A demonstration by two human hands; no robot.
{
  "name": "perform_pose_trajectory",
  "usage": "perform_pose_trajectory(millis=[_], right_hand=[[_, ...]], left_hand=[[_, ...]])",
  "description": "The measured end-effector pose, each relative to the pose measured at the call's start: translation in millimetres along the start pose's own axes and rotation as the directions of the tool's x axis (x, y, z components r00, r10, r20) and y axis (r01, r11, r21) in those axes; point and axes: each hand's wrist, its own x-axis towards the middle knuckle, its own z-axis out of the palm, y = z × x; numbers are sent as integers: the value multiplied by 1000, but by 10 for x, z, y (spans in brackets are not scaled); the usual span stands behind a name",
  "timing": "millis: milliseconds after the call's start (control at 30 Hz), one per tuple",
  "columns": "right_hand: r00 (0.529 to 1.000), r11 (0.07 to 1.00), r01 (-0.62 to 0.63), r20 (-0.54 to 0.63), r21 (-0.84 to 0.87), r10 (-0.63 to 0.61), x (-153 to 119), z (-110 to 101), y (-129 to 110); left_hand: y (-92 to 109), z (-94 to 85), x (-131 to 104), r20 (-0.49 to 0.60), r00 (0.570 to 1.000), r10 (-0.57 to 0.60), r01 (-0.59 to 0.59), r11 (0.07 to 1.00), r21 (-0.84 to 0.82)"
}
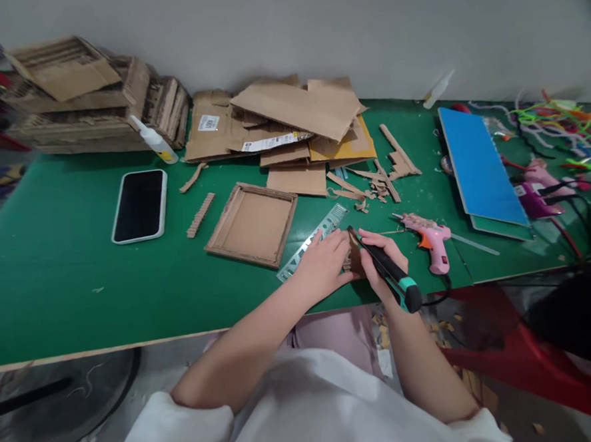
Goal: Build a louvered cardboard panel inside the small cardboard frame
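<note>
My right hand (pixel 385 259) is closed around a black and teal utility knife (pixel 391 268), its tip end pointing away from me over a small brown cardboard piece (pixel 354 256). That piece lies near the table's front edge, its ridged side showing. My left hand (pixel 325 262) holds the piece from the left, with thumb and fingers at its edge. Under the left fingers a translucent green ruler (pixel 309 241) lies slantwise. The blade's contact with the cardboard is too small to make out. Left of the ruler sits a shallow square cardboard tray (pixel 256 225).
A pink glue gun (pixel 429 236) lies to the right, beside a blue board (pixel 482 166). Stacked cardboard sheets (pixel 293 108) and cardboard boxes (pixel 82 94) line the wall. A phone (pixel 139 207), a glue bottle (pixel 155 141) and a corrugated strip (pixel 201 215) are on the left.
</note>
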Motion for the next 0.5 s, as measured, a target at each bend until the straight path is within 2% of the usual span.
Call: perform_pose_trajectory(millis=[500], right_hand=[[999,998,32,39,-49,-30,-33,25,93]], left_hand=[[5,-5,-2,-11,1000,-4,4,1000,-4]])
